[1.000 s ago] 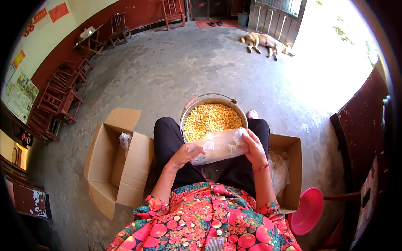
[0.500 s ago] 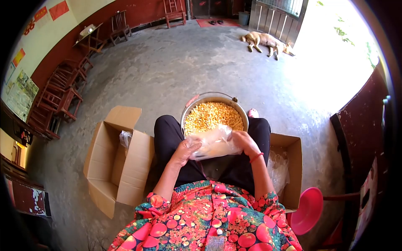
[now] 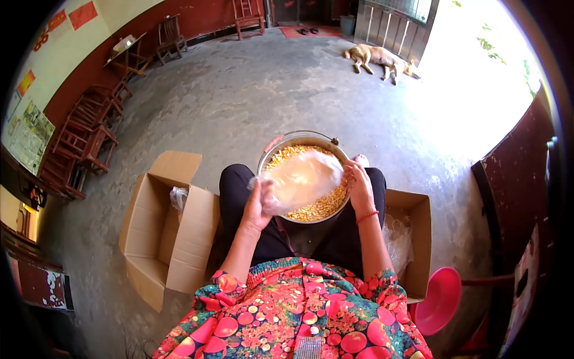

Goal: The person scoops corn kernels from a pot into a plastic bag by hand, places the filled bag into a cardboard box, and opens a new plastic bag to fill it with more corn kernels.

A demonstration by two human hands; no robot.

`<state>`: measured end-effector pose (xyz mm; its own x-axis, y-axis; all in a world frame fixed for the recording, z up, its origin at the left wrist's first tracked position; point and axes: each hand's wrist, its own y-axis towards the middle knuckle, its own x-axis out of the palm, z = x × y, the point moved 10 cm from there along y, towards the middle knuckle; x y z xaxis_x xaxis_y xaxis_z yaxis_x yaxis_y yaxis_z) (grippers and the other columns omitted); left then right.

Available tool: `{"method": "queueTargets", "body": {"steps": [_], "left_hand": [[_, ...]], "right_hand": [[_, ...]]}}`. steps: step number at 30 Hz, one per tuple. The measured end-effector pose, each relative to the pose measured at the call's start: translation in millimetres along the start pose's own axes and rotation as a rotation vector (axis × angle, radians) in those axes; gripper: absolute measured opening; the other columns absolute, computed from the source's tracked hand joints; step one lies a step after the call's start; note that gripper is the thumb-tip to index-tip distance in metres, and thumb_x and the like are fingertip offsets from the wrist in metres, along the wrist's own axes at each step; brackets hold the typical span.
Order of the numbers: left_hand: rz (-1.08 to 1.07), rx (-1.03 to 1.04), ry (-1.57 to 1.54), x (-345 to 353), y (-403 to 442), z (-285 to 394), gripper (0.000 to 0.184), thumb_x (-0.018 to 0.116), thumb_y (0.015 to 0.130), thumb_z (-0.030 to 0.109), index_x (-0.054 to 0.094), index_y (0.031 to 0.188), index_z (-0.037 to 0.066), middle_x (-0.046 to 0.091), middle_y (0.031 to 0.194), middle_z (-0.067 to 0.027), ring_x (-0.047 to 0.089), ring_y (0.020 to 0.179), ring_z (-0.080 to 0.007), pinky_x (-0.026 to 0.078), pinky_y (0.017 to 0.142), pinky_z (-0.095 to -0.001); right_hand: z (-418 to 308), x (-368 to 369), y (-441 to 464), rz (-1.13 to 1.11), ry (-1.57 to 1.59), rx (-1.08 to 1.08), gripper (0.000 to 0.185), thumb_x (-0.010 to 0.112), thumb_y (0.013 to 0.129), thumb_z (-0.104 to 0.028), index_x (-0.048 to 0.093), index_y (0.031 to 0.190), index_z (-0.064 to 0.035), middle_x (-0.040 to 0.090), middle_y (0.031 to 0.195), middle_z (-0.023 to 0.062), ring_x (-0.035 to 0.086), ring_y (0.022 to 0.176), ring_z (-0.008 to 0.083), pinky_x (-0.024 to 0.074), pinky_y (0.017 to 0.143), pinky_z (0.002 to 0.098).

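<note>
A clear plastic bag (image 3: 308, 176) is stretched between my two hands, above a metal bucket (image 3: 260, 170) of yellow corn kernels (image 3: 320, 209). My left hand (image 3: 258, 206) grips the bag's left end, thumb up. At the right end, my right hand (image 3: 357, 182) pinches the bag's edge; a red bracelet circles that wrist. The bag looks thin and see-through, and it hides the middle of the corn. Between my knees stands the bucket, its wire handle (image 3: 305, 132) with a pink grip lying toward the far rim.
An open cardboard box (image 3: 194, 239) with a plastic bag inside stands at left. Another box (image 3: 421, 239) at right holds clear plastic bags (image 3: 396, 239), beside a pink basin (image 3: 439, 302). A dog (image 3: 382, 58) lies by the doorway. Wooden chairs (image 3: 89, 125) line the left wall.
The plastic bag has been lifted and spread wider over the bucket, tilting up to the right. My right hand has risen slightly; my left hand has turned more upright.
</note>
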<state>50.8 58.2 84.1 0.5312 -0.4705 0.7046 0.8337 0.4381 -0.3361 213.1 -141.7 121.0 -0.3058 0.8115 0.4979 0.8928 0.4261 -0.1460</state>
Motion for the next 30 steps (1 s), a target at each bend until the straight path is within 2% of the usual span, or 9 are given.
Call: {"method": "queueTargets", "body": {"steps": [3, 5, 8, 14, 25, 27, 28, 29, 30], "left_hand": [[-0.196, 0.015, -0.130, 22.9, 3.1, 14.1, 0.038, 0.044, 0.082, 0.045, 0.053, 0.101, 0.013, 0.049, 0.070, 0.0020, 0.053, 0.071, -0.0141, 0.046, 0.057, -0.0289], [-0.200, -0.006, -0.129, 34.6, 3.1, 10.2, 0.038, 0.044, 0.082, 0.045, 0.052, 0.103, 0.014, 0.049, 0.071, 0.0023, 0.053, 0.071, -0.0128, 0.046, 0.058, -0.0291], [-0.245, -0.089, -0.105, 34.9, 9.1, -8.1, 0.043, 0.045, 0.082, 0.046, 0.051, 0.108, 0.013, 0.050, 0.073, 0.0033, 0.047, 0.065, -0.0062, 0.044, 0.059, -0.0240], [-0.067, -0.072, 0.247, -26.1, 31.2, -43.5, 0.045, 0.047, 0.081, 0.047, 0.056, 0.101, 0.008, 0.044, 0.061, 0.0053, 0.039, 0.051, -0.0027, 0.036, 0.049, -0.0162], [-0.063, 0.092, 0.259, 9.7, 21.1, -25.1, 0.024, 0.058, 0.079, 0.019, 0.055, 0.100, 0.007, 0.044, 0.064, 0.0069, 0.039, 0.052, -0.0027, 0.035, 0.048, -0.0167], [-0.145, 0.022, 0.205, 20.0, 13.1, -17.7, 0.022, 0.057, 0.079, 0.021, 0.057, 0.097, 0.008, 0.035, 0.061, 0.0086, 0.038, 0.051, -0.0030, 0.035, 0.048, -0.0182], [-0.118, 0.042, 0.092, 20.0, 14.9, -12.3, 0.021, 0.058, 0.079, 0.022, 0.058, 0.095, 0.008, 0.035, 0.060, 0.0088, 0.037, 0.050, -0.0026, 0.033, 0.045, -0.0175], [-0.087, 0.062, -0.022, 16.2, 14.6, -9.5, 0.020, 0.058, 0.079, 0.023, 0.058, 0.093, 0.008, 0.035, 0.059, 0.0089, 0.036, 0.048, -0.0022, 0.030, 0.043, -0.0169], [-0.080, 0.064, -0.031, 10.1, 15.1, -12.6, 0.020, 0.058, 0.079, 0.023, 0.058, 0.093, 0.008, 0.035, 0.059, 0.0089, 0.036, 0.048, -0.0022, 0.030, 0.043, -0.0169]], "right_hand": [[22.2, -21.5, 19.4, 0.029, -0.306, -0.105, 0.018, 0.045, 0.081, -0.014, 0.055, 0.095, -0.0074, 0.051, 0.079, -0.0019, 0.045, 0.067, 0.0059, 0.0375, 0.055, 0.0190], [68.3, -26.7, 30.1, 0.001, -0.599, 0.056, 0.019, 0.049, 0.076, -0.012, 0.056, 0.094, -0.0082, 0.054, 0.084, 0.0038, 0.051, 0.072, 0.0139, 0.0423, 0.060, 0.0256], [94.2, -19.1, 32.8, 0.005, -1.378, -0.219, 0.036, 0.057, 0.064, -0.012, 0.053, 0.100, -0.0069, 0.045, 0.108, 0.0191, 0.045, 0.099, 0.0350, 0.0374, 0.085, 0.0420], [138.0, -7.1, 18.8, -0.186, -1.938, -0.027, 0.031, 0.047, 0.074, -0.012, 0.052, 0.105, -0.0118, 0.042, 0.112, 0.0147, 0.041, 0.103, 0.0334, 0.0371, 0.085, 0.0449], [187.0, -52.2, 63.0, -0.220, -1.809, 0.146, 0.030, 0.045, 0.074, -0.007, 0.057, 0.101, -0.0089, 0.055, 0.101, 0.0181, 0.053, 0.096, 0.0279, 0.0444, 0.078, 0.0370], [198.4, -46.2, 78.4, -0.407, -1.908, -0.300, 0.028, 0.046, 0.076, -0.009, 0.055, 0.103, -0.0073, 0.056, 0.101, 0.0146, 0.055, 0.092, 0.0241, 0.0439, 0.079, 0.0351], [197.8, -64.9, 84.3, -0.224, -1.047, 0.044, 0.023, 0.050, 0.078, -0.013, 0.055, 0.100, -0.0065, 0.059, 0.089, 0.0103, 0.058, 0.076, 0.0203, 0.0469, 0.061, 0.0319], [161.9, -41.4, 39.3, -0.103, -0.589, 0.456, 0.017, 0.052, 0.079, -0.017, 0.055, 0.093, -0.0072, 0.053, 0.076, 0.0051, 0.051, 0.060, 0.0129, 0.0389, 0.043, 0.0237], [152.1, -32.4, 34.1, -0.057, -0.437, 0.454, 0.015, 0.052, 0.080, -0.018, 0.054, 0.091, -0.0083, 0.050, 0.072, 0.0037, 0.046, 0.055, 0.0101, 0.0335, 0.040, 0.0209]]}}
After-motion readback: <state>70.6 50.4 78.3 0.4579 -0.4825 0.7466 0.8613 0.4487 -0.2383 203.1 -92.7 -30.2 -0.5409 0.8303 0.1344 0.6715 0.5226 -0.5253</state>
